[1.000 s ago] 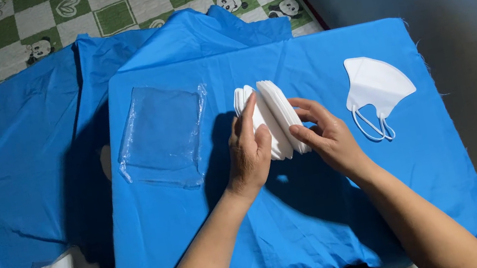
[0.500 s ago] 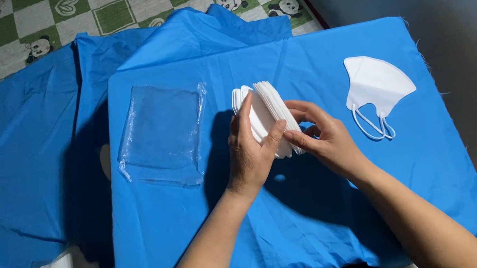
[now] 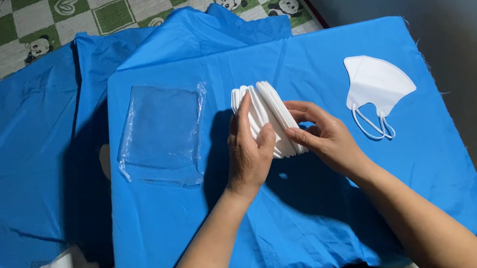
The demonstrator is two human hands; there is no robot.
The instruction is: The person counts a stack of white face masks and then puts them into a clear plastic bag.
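The stack of white masks (image 3: 265, 119) stands on edge between both hands, its long axis running away from the person. The left hand (image 3: 249, 151) clasps its near-left side, fingers curled around it; the right hand (image 3: 324, 138) pinches the right edge. A single white mask (image 3: 377, 86) lies flat, just right of the right hand, which is nearer to it. A clear plastic bag (image 3: 163, 134) lies left of the left hand on the blue cloth (image 3: 307, 226).
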